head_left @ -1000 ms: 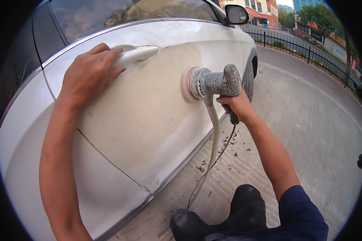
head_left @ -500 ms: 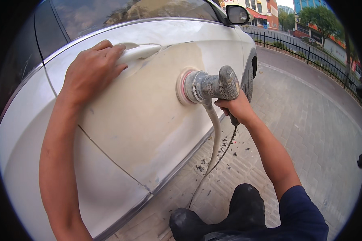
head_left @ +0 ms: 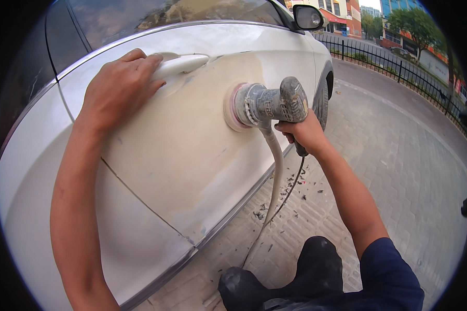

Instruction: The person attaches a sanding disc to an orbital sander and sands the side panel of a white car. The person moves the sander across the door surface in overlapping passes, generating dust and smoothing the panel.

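A dusty grey orbital sander (head_left: 267, 103) is gripped by its handle in my right hand (head_left: 307, 136). Its round pad lies against a white car door (head_left: 155, 176), on a wide beige patch of filler (head_left: 202, 124). From the sander's underside hangs a pale dust hose (head_left: 276, 171), and a thin dark power cord (head_left: 294, 186) runs down from the handle's end. At the upper left, my left hand (head_left: 122, 85) is closed round the rear end of the white door handle (head_left: 184, 64). Its fingertips behind the handle are partly hidden.
The car's side mirror (head_left: 308, 17) juts out at the top, with a front wheel (head_left: 321, 103) below it. Dark scraps (head_left: 262, 213) lie on the paved ground (head_left: 399, 166) near the sill. A black metal fence (head_left: 394, 65) lines the street beyond. My knees (head_left: 316, 264) are at the bottom.
My right hand has shifted the sander slightly up and to the left across the beige patch. My left hand stays on the door handle.
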`<state>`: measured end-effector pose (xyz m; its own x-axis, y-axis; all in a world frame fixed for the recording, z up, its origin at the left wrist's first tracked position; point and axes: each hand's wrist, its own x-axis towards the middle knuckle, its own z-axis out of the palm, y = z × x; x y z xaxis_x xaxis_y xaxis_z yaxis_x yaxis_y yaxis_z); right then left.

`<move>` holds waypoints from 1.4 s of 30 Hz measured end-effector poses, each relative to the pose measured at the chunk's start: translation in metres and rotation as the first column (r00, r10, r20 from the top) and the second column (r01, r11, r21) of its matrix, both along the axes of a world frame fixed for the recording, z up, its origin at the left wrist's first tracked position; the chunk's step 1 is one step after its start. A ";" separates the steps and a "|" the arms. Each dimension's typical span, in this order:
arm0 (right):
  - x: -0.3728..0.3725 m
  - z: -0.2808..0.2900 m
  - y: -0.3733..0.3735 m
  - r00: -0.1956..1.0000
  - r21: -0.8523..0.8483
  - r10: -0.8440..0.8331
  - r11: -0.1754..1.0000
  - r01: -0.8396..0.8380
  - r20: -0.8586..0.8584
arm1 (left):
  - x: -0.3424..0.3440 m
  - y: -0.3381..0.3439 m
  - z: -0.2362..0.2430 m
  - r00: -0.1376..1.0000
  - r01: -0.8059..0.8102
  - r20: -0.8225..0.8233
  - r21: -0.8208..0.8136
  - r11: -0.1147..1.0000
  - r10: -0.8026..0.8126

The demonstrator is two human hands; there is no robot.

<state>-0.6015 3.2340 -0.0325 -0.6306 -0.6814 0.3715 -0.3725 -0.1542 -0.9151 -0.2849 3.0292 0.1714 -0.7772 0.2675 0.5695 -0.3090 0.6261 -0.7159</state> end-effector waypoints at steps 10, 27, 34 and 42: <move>0.001 0.008 0.000 0.998 0.014 -0.001 1.000 0.002 -0.067 | 0.001 -0.001 0.002 1.000 -0.012 0.016 0.013 1.000 0.012; 0.005 -0.001 0.008 0.998 -0.002 0.051 0.999 -0.051 -0.030 | 0.000 0.001 -0.001 1.000 0.012 -0.015 0.022 1.000 -0.011; -0.023 0.038 -0.007 0.999 -0.060 0.037 0.997 -0.038 -0.028 | -0.002 0.006 0.000 1.000 -0.020 -0.017 0.016 1.000 0.020; -0.009 -0.004 0.008 0.999 0.000 0.033 0.999 -0.033 -0.030 | 0.000 0.002 -0.002 0.999 -0.022 -0.033 0.034 0.999 0.023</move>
